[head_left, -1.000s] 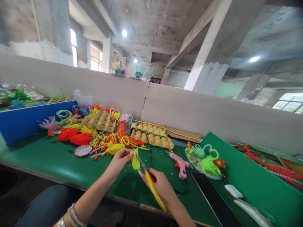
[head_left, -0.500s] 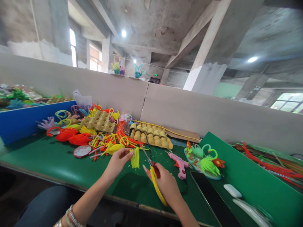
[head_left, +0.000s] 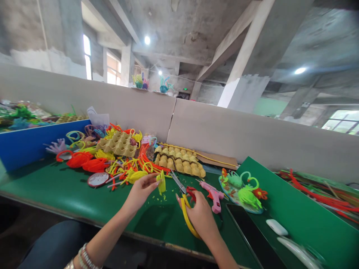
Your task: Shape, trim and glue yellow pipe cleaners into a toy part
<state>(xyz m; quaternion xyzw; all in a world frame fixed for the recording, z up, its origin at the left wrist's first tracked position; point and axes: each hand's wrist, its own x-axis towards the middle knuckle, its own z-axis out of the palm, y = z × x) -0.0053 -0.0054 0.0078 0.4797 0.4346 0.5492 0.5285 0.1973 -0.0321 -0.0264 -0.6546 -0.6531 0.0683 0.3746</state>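
Yellow chenille tuft [head_left: 161,182] pinched firmly in left hand [head_left: 139,193] above green tabletop [head_left: 70,194], trimmed best in small snips with scissors [head_left: 183,194] clasped by right hand [head_left: 199,216], blades angled away from fingertips.

Bright, even daylight fills the scene, with ceiling lamps [head_left: 147,39] glowing white overhead and windows [head_left: 87,56] blown out to pure glare at the left. Soft shadows pool under the hands on the green table [head_left: 70,190]. Wide-angle distortion bends the cardboard partition [head_left: 224,130] and stretches the corners. The lower right edge smears into blur; the centre reads fairly sharp.
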